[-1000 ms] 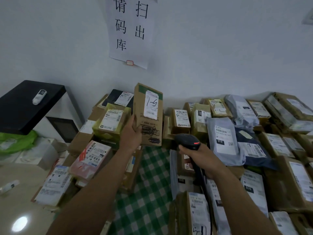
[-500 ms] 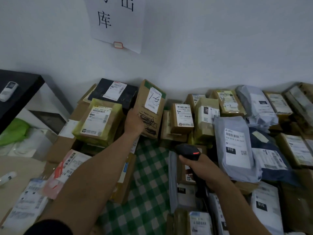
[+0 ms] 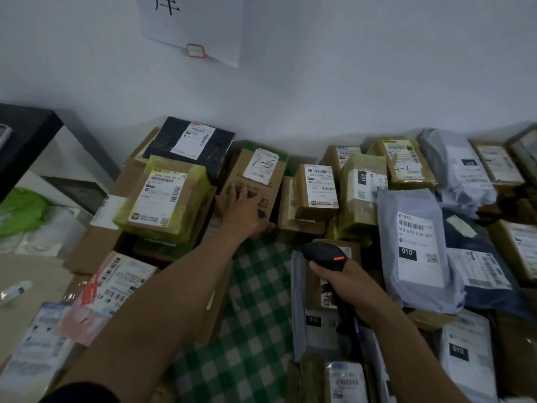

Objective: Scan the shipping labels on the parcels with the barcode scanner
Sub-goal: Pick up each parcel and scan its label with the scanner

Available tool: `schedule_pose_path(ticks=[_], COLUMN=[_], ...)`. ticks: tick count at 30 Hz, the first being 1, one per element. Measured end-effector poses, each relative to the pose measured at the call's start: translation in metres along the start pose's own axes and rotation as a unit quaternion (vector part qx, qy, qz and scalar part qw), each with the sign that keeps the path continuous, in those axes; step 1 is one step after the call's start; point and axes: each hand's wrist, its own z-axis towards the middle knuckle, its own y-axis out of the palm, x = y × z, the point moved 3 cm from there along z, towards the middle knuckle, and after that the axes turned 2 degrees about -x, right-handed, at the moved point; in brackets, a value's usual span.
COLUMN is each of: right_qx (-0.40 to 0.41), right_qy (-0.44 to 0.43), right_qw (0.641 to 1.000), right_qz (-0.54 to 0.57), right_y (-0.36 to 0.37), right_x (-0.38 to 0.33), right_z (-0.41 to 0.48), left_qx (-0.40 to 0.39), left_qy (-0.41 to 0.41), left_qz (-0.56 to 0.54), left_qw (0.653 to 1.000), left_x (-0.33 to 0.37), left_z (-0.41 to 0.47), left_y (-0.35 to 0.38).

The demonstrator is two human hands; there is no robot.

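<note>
Only open lane: the green checked cloth (image 3: 255,330), a strip at lower centre running up to the back row. Stacked cartons (image 3: 162,199) and a pink parcel (image 3: 113,289) wall it on the left, grey mailers (image 3: 415,245) packed edge to edge on the right. The back row butts the wall (image 3: 348,82). Bare worktop (image 3: 35,274) lower left, with a small bottle (image 3: 14,289) on it.

One barcode scanner (image 3: 325,254), two hands (left (image 3: 247,212), right (image 3: 356,289)), one wall sign (image 3: 197,21), one checked cloth (image 3: 255,330), twenty-odd labelled parcels (image 3: 412,242).
</note>
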Motion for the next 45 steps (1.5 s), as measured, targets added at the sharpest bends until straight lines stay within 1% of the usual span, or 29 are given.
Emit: schedule_pose_path(ticks=[4, 7, 11, 14, 16, 18, 19, 20, 21, 22, 24, 26, 28, 31, 34, 35, 38, 39, 41, 43, 45], right_qx=[-0.002, 0.001, 0.005, 0.009, 0.008, 0.006, 0.006, 0.005, 0.005, 0.005, 0.005, 0.006, 0.009, 0.007, 0.007, 0.005, 0.006, 0.006, 0.000, -0.006, 0.005], right_qy=[-0.003, -0.001, -0.002, -0.001, -0.003, -0.006, -0.007, -0.008, -0.008, -0.007, -0.001, 0.003, 0.003, -0.001, -0.001, 0.001, 0.007, 0.006, 0.005, 0.000, -0.012], right_qw=[1.000, 1.000, 1.000, 1.000, 1.000, 1.000, 1.000, 1.000, 1.000, 1.000, 1.000, 1.000, 1.000, 1.000, 1.000, 1.000, 0.999, 0.999, 0.999, 0.997, 0.995], right_qz=[0.000, 0.004, 0.005, 0.002, 0.004, 0.014, 0.018, 0.019, 0.014, 0.006, 0.001, 0.001, 0.001, 0.011, 0.023, 0.029, 0.048, 0.047, 0.048, 0.071, 0.101], right_y=[-0.001, 0.000, -0.001, 0.000, 0.000, -0.001, -0.001, -0.002, -0.002, -0.003, -0.004, -0.005, -0.006, -0.007, -0.009, -0.008, -0.008, -0.008, -0.010, -0.012, -0.016], right_x=[0.000, 0.000, 0.001, 0.002, 0.002, 0.001, 0.000, 0.000, -0.001, -0.001, -0.001, -0.001, -0.001, 0.001, 0.003, 0.004, 0.005, 0.005, 0.003, -0.001, -0.005], right_z=[0.002, 0.002, 0.003, 0.003, 0.001, 0.000, -0.001, -0.001, -0.001, -0.001, -0.001, -0.001, 0.000, 0.001, 0.004, 0.005, 0.006, 0.005, -0.001, -0.012, -0.025], left_qx=[0.014, 0.041, 0.066, 0.080, 0.113, 0.167, 0.188, 0.192, 0.182, 0.163, 0.090, 0.001, -0.044, -0.088, -0.130, -0.132, -0.110, -0.092, -0.030, 0.043, 0.088], left_qy=[0.010, 0.001, -0.014, -0.004, 0.005, 0.041, 0.072, 0.099, 0.118, 0.114, 0.070, 0.014, -0.021, -0.032, 0.004, 0.015, 0.030, 0.035, 0.039, 0.036, 0.042], left_qz=[0.004, 0.010, -0.014, -0.044, -0.029, -0.010, -0.036, -0.094, -0.167, -0.235, -0.346, -0.421, -0.448, -0.488, -0.468, -0.459, -0.473, -0.478, -0.500, -0.533, -0.547], left_qw=[1.000, 0.999, 0.998, 0.996, 0.993, 0.985, 0.979, 0.972, 0.962, 0.952, 0.931, 0.907, 0.893, 0.868, 0.874, 0.878, 0.874, 0.873, 0.865, 0.844, 0.831], left_x=[0.002, -0.001, -0.010, -0.013, -0.010, 0.001, 0.012, 0.025, 0.039, 0.054, 0.077, 0.093, 0.097, 0.091, 0.086, 0.084, 0.084, 0.083, 0.080, 0.074, 0.066], left_z=[0.000, -0.004, -0.012, -0.008, -0.008, -0.014, -0.018, -0.019, -0.022, -0.023, -0.019, -0.010, -0.001, 0.005, 0.003, 0.001, -0.014, -0.021, -0.038, -0.058, -0.082], left_y=[0.001, 0.005, 0.009, 0.009, 0.010, 0.010, 0.009, 0.008, 0.004, -0.001, -0.009, -0.010, -0.005, 0.007, 0.015, 0.016, 0.012, 0.010, 0.003, -0.007, -0.019])
